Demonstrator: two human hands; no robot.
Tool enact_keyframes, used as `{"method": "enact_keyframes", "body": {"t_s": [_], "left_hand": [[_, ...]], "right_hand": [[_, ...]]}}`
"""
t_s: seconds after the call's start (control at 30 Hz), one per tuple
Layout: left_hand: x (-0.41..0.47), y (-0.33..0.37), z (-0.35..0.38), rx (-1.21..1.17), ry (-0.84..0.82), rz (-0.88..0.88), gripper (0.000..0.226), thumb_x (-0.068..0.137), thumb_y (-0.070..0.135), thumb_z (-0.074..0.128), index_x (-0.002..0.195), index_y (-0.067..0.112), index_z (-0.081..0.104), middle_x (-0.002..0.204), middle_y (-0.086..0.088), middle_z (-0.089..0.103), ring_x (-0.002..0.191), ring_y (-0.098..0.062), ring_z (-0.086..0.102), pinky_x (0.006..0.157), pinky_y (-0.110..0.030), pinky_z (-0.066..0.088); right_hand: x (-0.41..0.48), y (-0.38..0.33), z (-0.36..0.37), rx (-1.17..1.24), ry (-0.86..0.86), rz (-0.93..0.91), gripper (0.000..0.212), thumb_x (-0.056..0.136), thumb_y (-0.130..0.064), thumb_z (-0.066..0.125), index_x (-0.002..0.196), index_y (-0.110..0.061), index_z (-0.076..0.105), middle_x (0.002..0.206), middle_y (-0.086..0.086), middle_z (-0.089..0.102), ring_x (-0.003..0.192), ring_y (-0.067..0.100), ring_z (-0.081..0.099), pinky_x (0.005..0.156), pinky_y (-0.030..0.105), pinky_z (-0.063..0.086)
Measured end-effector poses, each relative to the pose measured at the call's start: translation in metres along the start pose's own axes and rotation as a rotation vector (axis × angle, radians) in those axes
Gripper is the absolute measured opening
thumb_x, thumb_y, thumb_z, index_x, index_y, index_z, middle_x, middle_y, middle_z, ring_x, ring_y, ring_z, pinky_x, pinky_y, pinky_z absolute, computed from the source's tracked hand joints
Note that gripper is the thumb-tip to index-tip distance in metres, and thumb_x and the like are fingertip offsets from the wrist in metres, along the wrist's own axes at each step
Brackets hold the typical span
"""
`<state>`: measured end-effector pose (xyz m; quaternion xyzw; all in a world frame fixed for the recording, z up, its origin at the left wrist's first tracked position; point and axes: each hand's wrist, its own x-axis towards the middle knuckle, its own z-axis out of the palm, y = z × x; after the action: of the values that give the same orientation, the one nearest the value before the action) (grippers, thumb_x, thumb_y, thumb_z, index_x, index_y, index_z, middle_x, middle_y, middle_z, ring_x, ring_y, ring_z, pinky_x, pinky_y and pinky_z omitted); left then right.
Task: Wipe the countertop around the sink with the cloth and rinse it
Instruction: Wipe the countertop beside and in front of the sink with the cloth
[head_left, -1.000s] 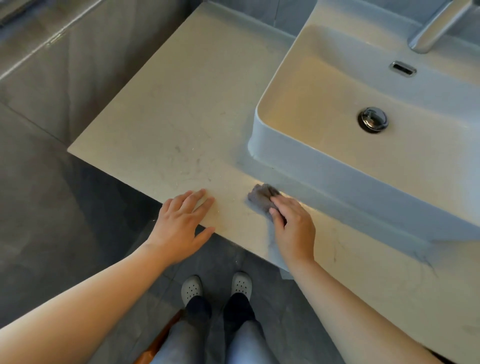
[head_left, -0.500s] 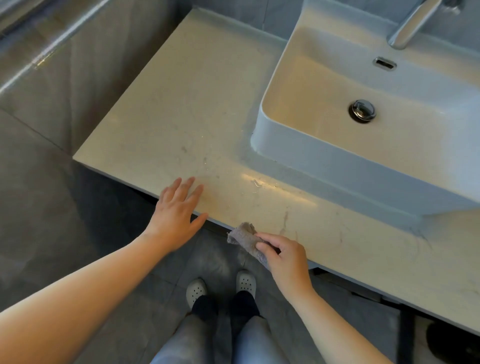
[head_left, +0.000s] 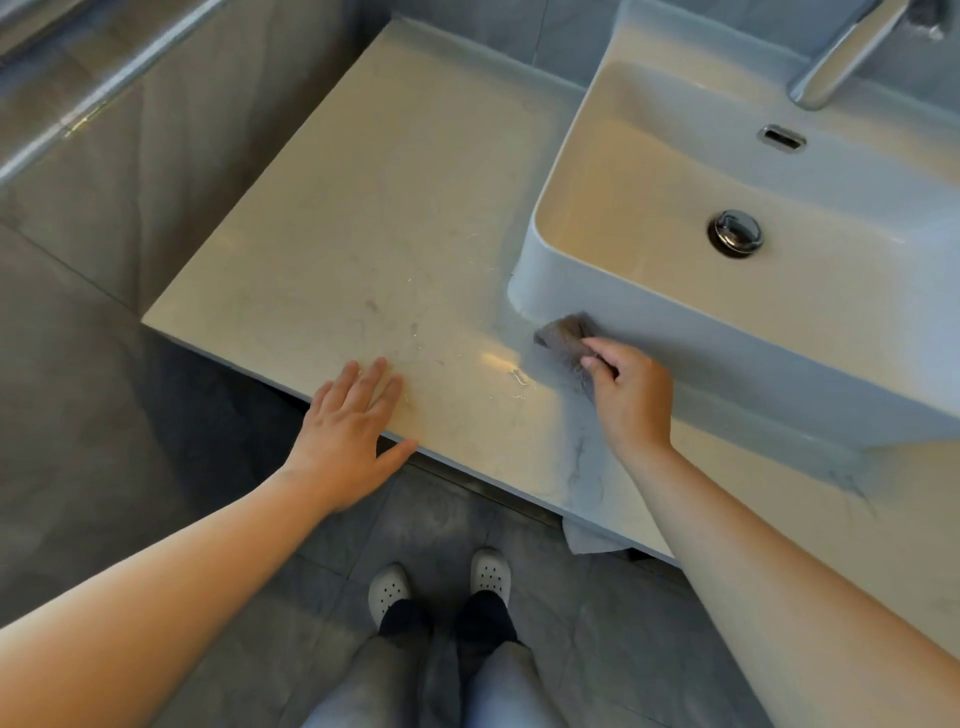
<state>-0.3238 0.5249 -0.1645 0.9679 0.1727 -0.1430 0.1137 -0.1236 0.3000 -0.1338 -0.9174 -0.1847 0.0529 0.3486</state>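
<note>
Standing at the countertop (head_left: 363, 208), shoes (head_left: 389, 590) on grey floor tiles (head_left: 104, 441). Resting the left hand (head_left: 353, 431) flat on the slab's 6 o'clock edge, fingers straight and close together, thumb out along the rim. Pinching a crumpled grey cloth (head_left: 566, 335) in the right hand (head_left: 631, 402), fingers curled round it, at 2 o'clock from the left hand. Pressing the cloth on the countertop at the foot of the sink (head_left: 753, 374), by its 8 o'clock corner. Inside the basin: drain (head_left: 736, 234) mid-floor, overflow slot (head_left: 782, 137) at 12 o'clock from it, faucet (head_left: 841, 57) beyond.
</note>
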Motion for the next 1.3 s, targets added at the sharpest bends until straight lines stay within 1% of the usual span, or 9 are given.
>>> {"method": "enact_keyframes", "body": {"t_s": [0.1,0.27,0.4,0.6,0.83,0.97,1.07,1.17,1.3], "left_hand": [[-0.001,0.001,0.003,0.028,-0.004,0.002,0.089,0.078,0.074,0.005,0.151,0.025,-0.002,0.158,0.000,-0.015,0.145,-0.026,-0.016,0.118,-0.043,-0.003],[-0.001,0.001,0.007,0.003,0.017,0.004,0.088,0.079,0.074,0.008,0.152,0.025,0.000,0.158,0.000,-0.015,0.144,-0.026,-0.017,0.118,-0.045,-0.003],[0.000,-0.001,0.007,0.018,0.013,0.007,0.088,0.078,0.075,0.008,0.151,0.027,-0.005,0.158,0.001,-0.018,0.144,-0.025,-0.020,0.118,-0.044,-0.004],[0.000,-0.001,0.008,0.015,0.006,0.004,0.090,0.077,0.076,0.008,0.151,0.027,-0.005,0.157,0.002,-0.019,0.143,-0.025,-0.022,0.118,-0.045,-0.004],[0.000,-0.001,0.006,0.022,-0.009,-0.001,0.091,0.075,0.076,0.003,0.151,0.027,-0.007,0.157,0.002,-0.021,0.143,-0.024,-0.022,0.117,-0.043,-0.007],[0.001,-0.002,0.003,0.033,-0.021,0.003,0.091,0.074,0.076,0.001,0.151,0.028,-0.008,0.157,0.002,-0.022,0.143,-0.023,-0.022,0.117,-0.042,-0.007],[0.001,-0.001,0.003,0.027,-0.021,0.001,0.092,0.074,0.077,0.001,0.151,0.027,-0.007,0.157,0.002,-0.021,0.143,-0.024,-0.021,0.118,-0.042,-0.006],[0.001,-0.001,0.003,0.036,-0.025,-0.003,0.092,0.073,0.077,0.000,0.151,0.027,-0.008,0.157,0.002,-0.021,0.143,-0.024,-0.021,0.118,-0.043,-0.005],[0.001,-0.001,0.003,0.025,-0.033,-0.004,0.092,0.073,0.077,0.001,0.151,0.027,-0.008,0.156,0.002,-0.022,0.143,-0.024,-0.022,0.118,-0.043,-0.006]], "right_hand": [[0.014,0.004,0.019,-0.047,-0.052,-0.029,0.027,0.090,-0.011,0.058,0.115,-0.012,0.068,0.114,0.003,0.070,0.105,0.019,0.063,0.090,0.025,0.046],[0.014,0.004,0.042,-0.002,-0.004,-0.034,0.028,0.090,-0.011,0.058,0.116,-0.012,0.068,0.116,0.004,0.068,0.108,0.020,0.062,0.095,0.032,0.048],[0.015,0.005,0.045,0.038,-0.018,-0.061,0.028,0.089,-0.009,0.058,0.115,-0.011,0.068,0.117,0.004,0.068,0.110,0.018,0.061,0.096,0.025,0.044],[0.001,-0.004,0.045,0.039,-0.093,-0.074,0.027,0.090,-0.010,0.060,0.115,-0.013,0.068,0.115,0.003,0.068,0.106,0.017,0.061,0.092,0.022,0.042],[-0.069,-0.013,0.055,0.088,-0.077,-0.127,0.027,0.088,-0.008,0.062,0.113,-0.016,0.069,0.108,-0.006,0.068,0.101,0.012,0.060,0.088,0.041,0.051],[-0.096,-0.017,0.052,0.084,-0.139,-0.136,0.026,0.088,-0.010,0.061,0.111,-0.019,0.070,0.107,-0.009,0.068,0.102,0.008,0.060,0.089,0.036,0.052],[-0.107,-0.019,0.045,0.094,-0.235,-0.088,0.025,0.089,-0.012,0.062,0.109,-0.023,0.071,0.106,-0.013,0.069,0.101,0.002,0.059,0.091,0.025,0.050],[-0.116,-0.022,0.035,0.218,-0.303,0.078,0.026,0.089,-0.012,0.062,0.109,-0.026,0.071,0.107,-0.015,0.070,0.101,-0.004,0.060,0.087,0.009,0.044],[-0.108,-0.029,0.019,0.498,-0.210,0.281,0.026,0.089,-0.007,0.062,0.109,-0.023,0.069,0.106,-0.011,0.071,0.098,-0.005,0.063,0.086,0.009,0.047]]}}
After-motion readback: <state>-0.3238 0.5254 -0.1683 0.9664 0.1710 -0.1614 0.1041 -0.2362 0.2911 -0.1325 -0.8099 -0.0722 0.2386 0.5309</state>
